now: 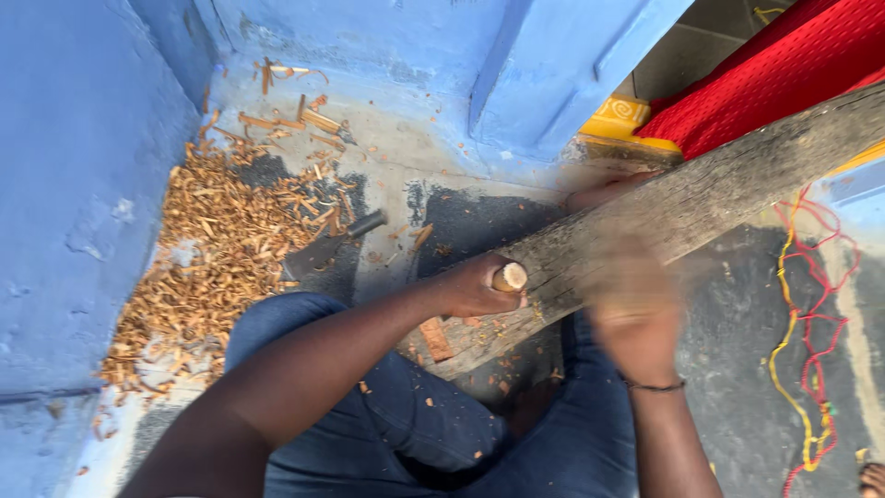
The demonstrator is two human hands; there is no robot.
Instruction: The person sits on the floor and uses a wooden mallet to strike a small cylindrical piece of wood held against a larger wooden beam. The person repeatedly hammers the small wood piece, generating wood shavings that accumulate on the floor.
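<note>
left hand [475,288] fisted round a short wooden peg [510,277], pressed on the weathered plank [701,198] | right hand [634,309] just beside it, blurred, grip unclear | shavings pile [217,254] well left

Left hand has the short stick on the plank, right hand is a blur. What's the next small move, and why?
Probably bring the right hand down toward the stick. The left hand grips that stick, its pale cut end facing up, against the plank, and the right hand is blurred mid-motion just beside it. Whether it holds a tool is unclear.
</note>
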